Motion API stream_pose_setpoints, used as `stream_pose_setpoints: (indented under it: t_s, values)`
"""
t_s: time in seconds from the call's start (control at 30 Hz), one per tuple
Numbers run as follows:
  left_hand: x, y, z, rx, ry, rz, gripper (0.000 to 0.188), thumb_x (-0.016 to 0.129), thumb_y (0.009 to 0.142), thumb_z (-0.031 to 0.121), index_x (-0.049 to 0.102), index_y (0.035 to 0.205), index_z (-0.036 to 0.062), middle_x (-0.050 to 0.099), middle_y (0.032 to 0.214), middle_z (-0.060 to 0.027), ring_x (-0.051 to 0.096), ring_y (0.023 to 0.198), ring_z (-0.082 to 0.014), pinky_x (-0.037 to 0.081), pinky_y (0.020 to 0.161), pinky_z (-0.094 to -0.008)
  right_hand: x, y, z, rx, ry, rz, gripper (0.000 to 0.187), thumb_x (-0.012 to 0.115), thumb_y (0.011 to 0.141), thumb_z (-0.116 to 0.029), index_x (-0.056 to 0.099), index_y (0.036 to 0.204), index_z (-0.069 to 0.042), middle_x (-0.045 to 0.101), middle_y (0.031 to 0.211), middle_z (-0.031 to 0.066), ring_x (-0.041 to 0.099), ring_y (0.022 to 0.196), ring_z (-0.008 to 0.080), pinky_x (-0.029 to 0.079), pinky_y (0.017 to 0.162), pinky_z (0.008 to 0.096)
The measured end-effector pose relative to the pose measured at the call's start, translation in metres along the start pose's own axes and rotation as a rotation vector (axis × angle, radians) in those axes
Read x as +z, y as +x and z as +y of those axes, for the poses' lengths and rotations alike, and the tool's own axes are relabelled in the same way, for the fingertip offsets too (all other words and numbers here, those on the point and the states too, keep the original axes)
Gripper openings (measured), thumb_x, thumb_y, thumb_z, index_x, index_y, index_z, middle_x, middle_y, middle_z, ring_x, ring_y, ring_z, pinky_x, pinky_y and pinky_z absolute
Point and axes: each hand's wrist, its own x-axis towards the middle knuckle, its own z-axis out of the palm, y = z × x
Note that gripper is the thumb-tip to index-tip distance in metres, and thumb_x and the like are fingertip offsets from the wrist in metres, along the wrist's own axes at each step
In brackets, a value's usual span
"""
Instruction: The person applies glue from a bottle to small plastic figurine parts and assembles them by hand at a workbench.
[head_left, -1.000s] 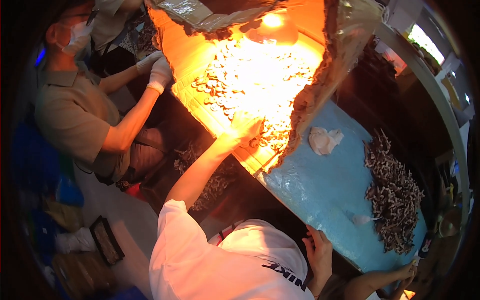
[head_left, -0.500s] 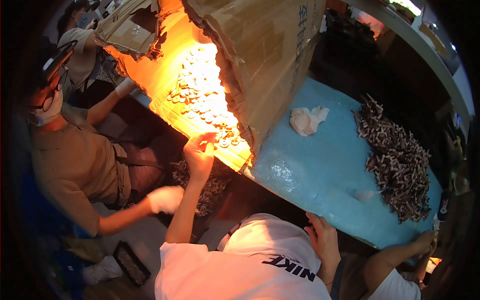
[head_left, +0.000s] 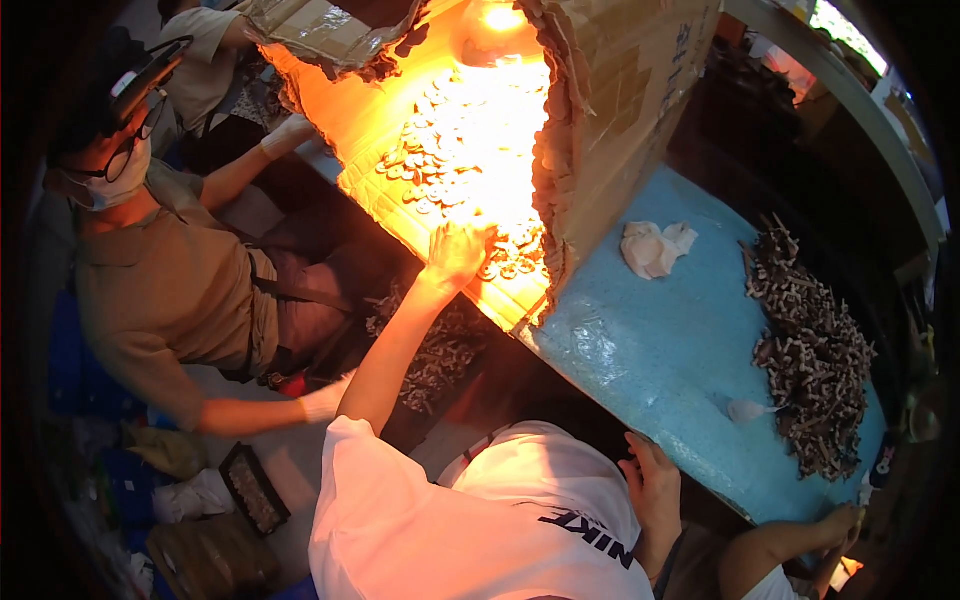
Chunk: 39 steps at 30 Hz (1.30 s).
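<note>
My left hand (head_left: 459, 254) reaches into an open cardboard box (head_left: 620, 130), at the near edge of a heap of small round disc-like pieces (head_left: 440, 160). Its fingers are bent down among the pieces, and strong glare hides whatever lies between them. My right hand (head_left: 656, 498) rests low by the near edge of a blue-covered table (head_left: 640, 350). Its fingers are loosely bent and apart, with nothing visible in them.
A lamp (head_left: 502, 18) glows inside the box. On the table lie crumpled white tissue (head_left: 655, 248) and a brown heap of small stick-like parts (head_left: 815, 350). A masked co-worker (head_left: 180, 270) sits at left; another person's arm (head_left: 775, 550) is at lower right.
My left hand has moved farther in over the disc pieces, its fingers now bent down. My right hand stays by the table edge. The co-worker's near hand has dropped lower behind my arm.
</note>
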Motion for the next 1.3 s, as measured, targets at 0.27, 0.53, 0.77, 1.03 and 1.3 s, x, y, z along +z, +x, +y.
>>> stream_pose_setpoints:
  t_s: [0.27, 0.53, 0.77, 1.03, 1.3]
  values:
    - [-0.006, -0.005, 0.021, -0.147, -0.509, 0.435, 0.012, 0.054, 0.077, -0.005, 0.057, 0.087, -0.0004, 0.056, 0.072, -0.0131, 0.055, 0.061, -0.0213, 0.043, 0.052, -0.0298, -0.005, -0.001, 0.0, 0.1, -0.008, -0.005, 0.036, 0.063, 0.073, -0.002, 0.057, 0.108, -0.004, 0.059, 0.087, 0.0148, 0.06, 0.075, 0.0295, 0.048, 0.062, 0.0369]
    - [-0.02, -0.059, 0.163, 0.063, -0.821, -0.248, 0.013, 0.06, 0.075, -0.003, 0.059, 0.088, -0.0004, 0.061, 0.077, -0.0129, 0.058, 0.066, -0.0261, 0.046, 0.057, -0.0319, -0.013, -0.005, 0.006, 0.033, -0.033, 0.042, 0.035, 0.063, 0.075, -0.009, 0.055, 0.109, -0.005, 0.057, 0.088, 0.013, 0.058, 0.074, 0.0315, 0.047, 0.063, 0.0382]
    - [0.072, -0.037, 0.244, 0.318, -0.956, -0.373, 0.005, 0.062, 0.074, 0.004, 0.063, 0.079, 0.0016, 0.061, 0.076, -0.0099, 0.058, 0.07, -0.0263, 0.047, 0.06, -0.0339, -0.046, -0.027, 0.025, 0.116, -0.006, 0.331, 0.025, 0.062, 0.076, -0.004, 0.059, 0.102, -0.003, 0.06, 0.081, 0.0136, 0.06, 0.067, 0.0277, 0.047, 0.057, 0.033]
    - [0.073, -0.012, 0.267, 0.496, -0.651, -0.332, 0.007, 0.062, 0.07, 0.002, 0.064, 0.077, 0.0033, 0.057, 0.08, -0.0068, 0.056, 0.074, -0.0249, 0.046, 0.061, -0.037, -0.07, -0.018, 0.07, 0.287, 0.155, 0.752, 0.02, 0.058, 0.077, 0.003, 0.061, 0.097, 0.0, 0.063, 0.088, 0.0095, 0.06, 0.075, 0.0163, 0.048, 0.061, 0.0245]
    - [0.111, 0.049, 0.308, 1.08, -0.522, -0.138, 0.025, 0.054, 0.074, 0.007, 0.058, 0.099, 0.0089, 0.054, 0.099, -0.0053, 0.053, 0.091, -0.0237, 0.046, 0.067, -0.0349, -0.067, 0.004, 0.094, 0.263, 0.282, 0.762, 0.045, 0.062, 0.073, 0.004, 0.053, 0.116, -0.004, 0.055, 0.109, 0.009, 0.055, 0.097, 0.0172, 0.047, 0.073, 0.0257]
